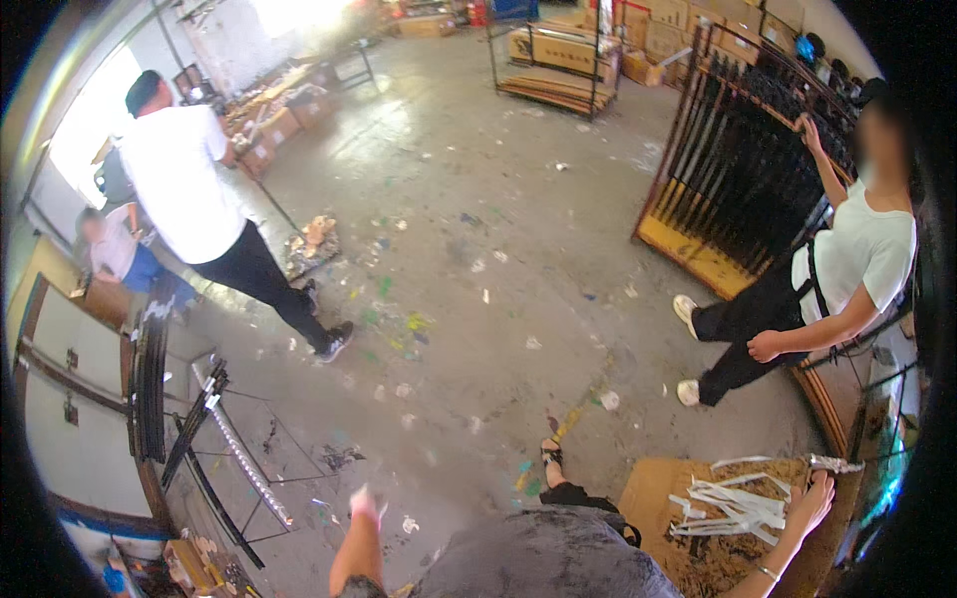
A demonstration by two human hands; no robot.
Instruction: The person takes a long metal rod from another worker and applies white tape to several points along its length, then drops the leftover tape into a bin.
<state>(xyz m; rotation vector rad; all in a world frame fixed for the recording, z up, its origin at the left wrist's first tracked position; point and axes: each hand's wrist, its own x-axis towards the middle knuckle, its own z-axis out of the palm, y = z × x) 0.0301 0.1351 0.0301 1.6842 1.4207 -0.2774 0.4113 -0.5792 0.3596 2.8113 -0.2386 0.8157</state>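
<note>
My left hand point(367, 501) hangs over the concrete floor at the lower middle, smeared by motion; its finger pose is unclear and nothing shows in it. At the lower right, my right hand point(811, 503) is closed at the edge of a brown cardboard-covered surface point(648, 488). Its fingers are at a small silvery, crinkled piece point(835, 464); the exact grip is too small to make out. Beside that hand, a loose heap of white strips point(733, 505) lies on the cardboard.
At right, a person point(852, 259) touches a rack of black poles point(728, 149). A person in white point(184, 189) walks at left beside a long-handled dustpan point(311, 261) with scraps. Black bars point(150, 389) and a thin metal frame point(244, 448) stand near left. A shelf rack point(558, 70) stands behind.
</note>
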